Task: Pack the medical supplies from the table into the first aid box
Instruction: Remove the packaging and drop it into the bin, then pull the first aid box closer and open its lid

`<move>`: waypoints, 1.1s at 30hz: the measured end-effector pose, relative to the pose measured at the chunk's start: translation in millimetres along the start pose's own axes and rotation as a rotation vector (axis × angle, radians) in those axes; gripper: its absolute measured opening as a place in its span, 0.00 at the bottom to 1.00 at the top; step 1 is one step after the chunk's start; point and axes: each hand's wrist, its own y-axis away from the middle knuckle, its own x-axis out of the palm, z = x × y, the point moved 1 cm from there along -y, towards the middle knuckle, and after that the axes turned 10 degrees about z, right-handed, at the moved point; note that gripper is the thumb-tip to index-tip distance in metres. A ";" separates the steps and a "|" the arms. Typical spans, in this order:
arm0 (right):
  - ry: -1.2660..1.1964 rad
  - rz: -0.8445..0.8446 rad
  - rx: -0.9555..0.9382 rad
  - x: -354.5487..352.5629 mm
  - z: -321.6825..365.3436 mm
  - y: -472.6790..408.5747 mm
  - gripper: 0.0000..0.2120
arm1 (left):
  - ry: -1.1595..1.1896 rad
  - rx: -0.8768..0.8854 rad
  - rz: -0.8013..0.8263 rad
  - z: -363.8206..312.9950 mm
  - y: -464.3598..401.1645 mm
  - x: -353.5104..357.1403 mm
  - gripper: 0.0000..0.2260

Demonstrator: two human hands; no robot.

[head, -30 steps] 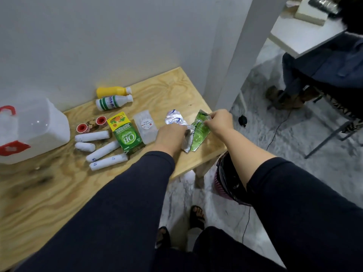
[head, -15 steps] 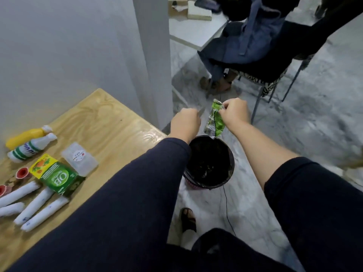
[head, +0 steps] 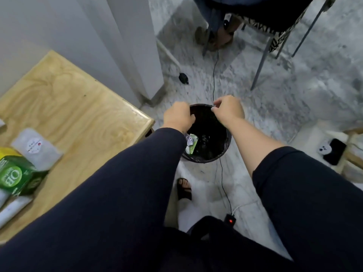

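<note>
Both my hands hang over a black waste bin (head: 224, 152) on the floor beside the table. My left hand (head: 177, 116) and my right hand (head: 229, 109) hold nothing, their fingers loosely curled and apart. Green and silver wrappers (head: 191, 143) lie inside the bin, partly behind my left sleeve. On the wooden table (head: 78, 107) at the left I see a green box (head: 16, 176), a white sachet (head: 36, 149) and white rolls (head: 13, 210) cut off by the frame's edge. The first aid box is out of view.
A white pillar (head: 137, 46) stands behind the table's corner. A person sits on a metal-legged chair (head: 263, 61) at the top. A thin black cable (head: 214, 75) runs past the bin. A phone (head: 334, 151) lies at the right.
I turned from the table to the bin. The wrappers that both hands carried have dropped into the bin, and both hands are now empty.
</note>
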 end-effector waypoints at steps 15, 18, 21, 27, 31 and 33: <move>0.453 0.099 -0.470 6.0 159.7 133.4 0.18 | -0.075 -0.111 -0.361 113.5 169.4 -97.3 0.17; 0.510 0.118 -0.599 36.9 194.0 185.9 0.23 | -0.039 -0.201 -0.404 160.7 238.2 -95.3 0.19; 0.548 0.164 -0.719 80.2 225.1 233.9 0.26 | -0.025 -0.318 -0.452 211.8 311.0 -83.4 0.16; 0.633 0.228 -0.939 170.3 279.5 324.7 0.21 | 0.076 -0.580 -0.522 301.3 437.0 -49.0 0.12; 0.711 0.285 -1.044 218.9 313.1 363.8 0.21 | 0.117 -0.712 -0.571 349.0 490.7 -32.5 0.16; 0.718 0.273 -1.108 239.3 329.6 374.6 0.19 | 0.143 -0.742 -0.608 370.1 507.4 -29.2 0.20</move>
